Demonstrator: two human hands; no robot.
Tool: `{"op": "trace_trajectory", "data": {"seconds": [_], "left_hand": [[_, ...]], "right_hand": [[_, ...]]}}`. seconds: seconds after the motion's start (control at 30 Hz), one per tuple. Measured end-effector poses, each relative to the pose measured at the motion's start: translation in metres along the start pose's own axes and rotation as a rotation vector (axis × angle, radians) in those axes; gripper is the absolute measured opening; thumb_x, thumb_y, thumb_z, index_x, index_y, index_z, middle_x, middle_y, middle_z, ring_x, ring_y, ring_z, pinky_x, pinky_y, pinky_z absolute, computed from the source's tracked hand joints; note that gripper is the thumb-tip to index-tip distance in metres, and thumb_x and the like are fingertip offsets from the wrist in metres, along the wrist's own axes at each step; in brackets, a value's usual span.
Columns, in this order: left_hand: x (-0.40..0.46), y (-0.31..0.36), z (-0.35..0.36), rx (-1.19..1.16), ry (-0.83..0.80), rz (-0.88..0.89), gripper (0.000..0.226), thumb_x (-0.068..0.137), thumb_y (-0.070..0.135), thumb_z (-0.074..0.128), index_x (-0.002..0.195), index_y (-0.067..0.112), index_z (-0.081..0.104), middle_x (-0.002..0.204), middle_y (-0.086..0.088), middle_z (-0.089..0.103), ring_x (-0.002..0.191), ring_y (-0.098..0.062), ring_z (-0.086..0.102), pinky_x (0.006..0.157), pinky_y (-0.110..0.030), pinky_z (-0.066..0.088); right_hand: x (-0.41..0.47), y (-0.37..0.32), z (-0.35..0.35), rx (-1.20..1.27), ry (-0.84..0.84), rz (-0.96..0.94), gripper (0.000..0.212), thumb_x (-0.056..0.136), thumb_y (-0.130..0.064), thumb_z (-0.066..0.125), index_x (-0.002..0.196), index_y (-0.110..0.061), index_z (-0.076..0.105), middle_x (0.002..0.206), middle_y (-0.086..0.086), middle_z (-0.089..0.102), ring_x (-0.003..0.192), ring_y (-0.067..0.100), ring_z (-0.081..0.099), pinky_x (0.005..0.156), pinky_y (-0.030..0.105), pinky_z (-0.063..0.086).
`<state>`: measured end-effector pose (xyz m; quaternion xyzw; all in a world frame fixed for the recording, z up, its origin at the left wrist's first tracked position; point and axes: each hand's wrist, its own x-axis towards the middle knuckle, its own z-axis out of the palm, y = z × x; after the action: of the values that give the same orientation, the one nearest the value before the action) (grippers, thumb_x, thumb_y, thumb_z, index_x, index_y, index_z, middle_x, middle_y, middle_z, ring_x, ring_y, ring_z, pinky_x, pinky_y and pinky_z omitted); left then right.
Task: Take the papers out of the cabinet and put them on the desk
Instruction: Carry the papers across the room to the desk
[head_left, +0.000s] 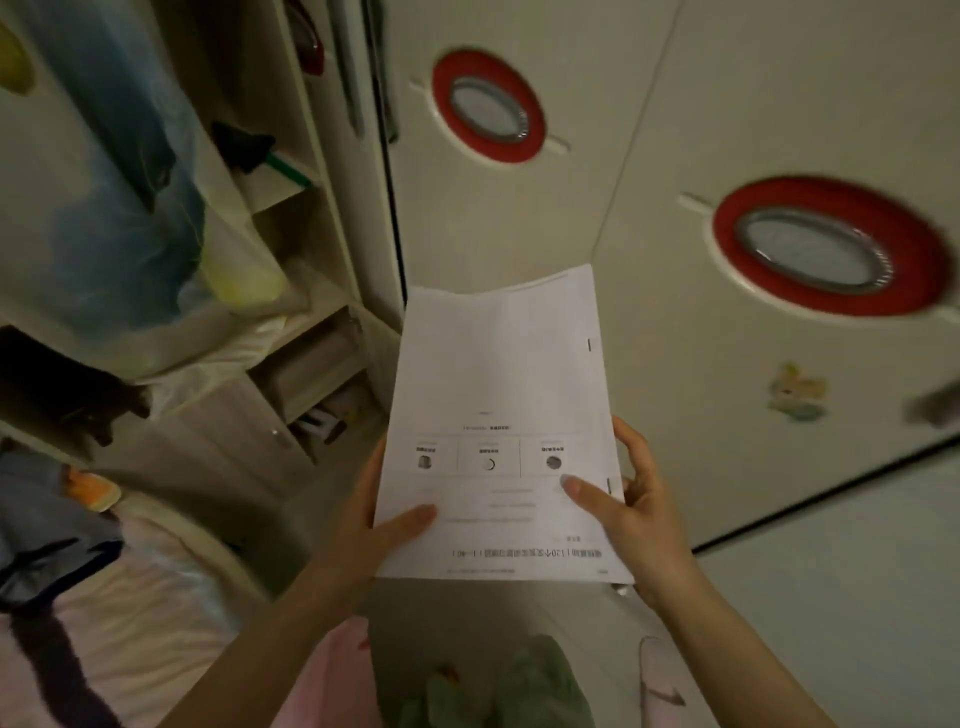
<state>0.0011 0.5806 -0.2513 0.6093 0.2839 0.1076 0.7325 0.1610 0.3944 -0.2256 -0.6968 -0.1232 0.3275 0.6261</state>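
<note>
A stack of white printed papers (496, 395) is held up in front of me, text upside down toward me. My left hand (371, 525) grips the lower left edge, thumb on top of the sheet. My right hand (631, 512) grips the lower right edge, thumb on the page and fingers behind. The open cabinet (291, 332) with its shelves stands to the left, a short way from the papers. No desk is in view.
Closed cream cabinet doors (649, 171) with red oval rings fill the right half. The open shelves hold plastic bags (119, 208) and small items. Clothes and bedding (104, 597) lie at the lower left. Slippers (524, 686) show on the floor below.
</note>
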Motion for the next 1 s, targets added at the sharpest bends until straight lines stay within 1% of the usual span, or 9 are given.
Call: {"op": "trace_trajectory", "data": {"seconds": [0.1,0.2,0.37,0.57,0.63,0.73,0.77,0.87,1.0], "left_hand": [[-0.012,0.002,0.046,0.107,-0.045,0.038,0.08,0.068,0.028,0.074,0.136,0.037,0.034,0.124,0.001,0.061,0.104,-0.021,0.066,0.077,-0.043,0.06],[-0.032,-0.009,0.101,0.09,-0.045,0.002,0.07,0.073,0.018,0.073,0.132,0.037,0.04,0.114,0.004,0.065,0.096,-0.02,0.069,0.062,-0.028,0.061],[-0.085,-0.036,0.198,0.071,-0.07,-0.079,0.064,0.078,0.002,0.067,0.116,0.049,0.044,0.096,0.015,0.07,0.075,-0.003,0.071,0.048,-0.017,0.055],[-0.125,-0.063,0.294,0.181,-0.223,-0.051,0.075,0.073,-0.005,0.071,0.11,0.053,0.043,0.075,0.047,0.063,0.072,0.022,0.061,0.068,-0.019,0.047],[-0.134,-0.065,0.327,0.236,-0.296,-0.005,0.074,0.064,-0.001,0.07,0.111,0.051,0.049,0.076,0.046,0.064,0.073,0.023,0.06,0.062,-0.008,0.052],[-0.139,-0.062,0.366,0.28,-0.434,-0.034,0.073,0.063,-0.017,0.073,0.125,0.015,0.05,0.08,0.017,0.076,0.069,0.019,0.063,0.052,0.001,0.046],[-0.137,-0.063,0.377,0.304,-0.493,-0.064,0.071,0.065,-0.02,0.071,0.125,0.013,0.051,0.079,0.011,0.074,0.066,0.018,0.063,0.049,0.0,0.046],[-0.12,-0.071,0.404,0.35,-0.611,-0.151,0.077,0.067,-0.011,0.073,0.13,0.025,0.047,0.082,0.02,0.066,0.065,0.002,0.069,0.045,-0.01,0.051],[-0.102,-0.069,0.46,0.403,-0.823,-0.195,0.08,0.07,0.0,0.075,0.135,0.026,0.037,0.089,0.017,0.059,0.07,-0.005,0.063,0.046,-0.016,0.051]], "right_hand": [[-0.032,0.006,-0.044,0.014,0.082,-0.023,0.065,0.079,0.001,0.068,0.127,-0.033,0.043,0.103,0.008,0.072,0.074,0.027,0.074,0.055,0.039,0.061],[-0.068,0.016,-0.093,0.024,0.157,-0.034,0.064,0.078,0.003,0.069,0.126,-0.03,0.045,0.097,0.005,0.075,0.074,0.028,0.074,0.056,0.04,0.061],[-0.14,0.042,-0.182,0.049,0.183,0.059,0.059,0.079,-0.003,0.07,0.121,-0.037,0.045,0.1,0.008,0.074,0.076,0.028,0.074,0.055,0.036,0.06],[-0.221,0.081,-0.273,0.098,0.333,0.137,0.061,0.079,-0.004,0.071,0.121,-0.038,0.042,0.105,0.009,0.072,0.085,0.028,0.073,0.065,0.041,0.062],[-0.246,0.09,-0.295,0.137,0.399,0.163,0.06,0.078,-0.005,0.072,0.118,-0.039,0.043,0.104,0.01,0.073,0.086,0.03,0.072,0.069,0.045,0.061],[-0.275,0.099,-0.32,0.171,0.536,0.162,0.063,0.073,-0.013,0.077,0.116,-0.044,0.044,0.103,0.004,0.073,0.086,0.026,0.072,0.073,0.047,0.061],[-0.283,0.102,-0.328,0.176,0.589,0.157,0.063,0.074,-0.013,0.077,0.116,-0.045,0.044,0.104,0.001,0.072,0.085,0.023,0.073,0.071,0.042,0.061],[-0.306,0.108,-0.343,0.198,0.728,0.137,0.06,0.079,-0.01,0.071,0.119,-0.043,0.039,0.103,-0.001,0.071,0.08,0.018,0.073,0.06,0.028,0.06],[-0.333,0.113,-0.361,0.281,0.938,0.082,0.059,0.081,-0.008,0.069,0.121,-0.04,0.039,0.105,0.002,0.07,0.081,0.023,0.074,0.062,0.037,0.062]]}}
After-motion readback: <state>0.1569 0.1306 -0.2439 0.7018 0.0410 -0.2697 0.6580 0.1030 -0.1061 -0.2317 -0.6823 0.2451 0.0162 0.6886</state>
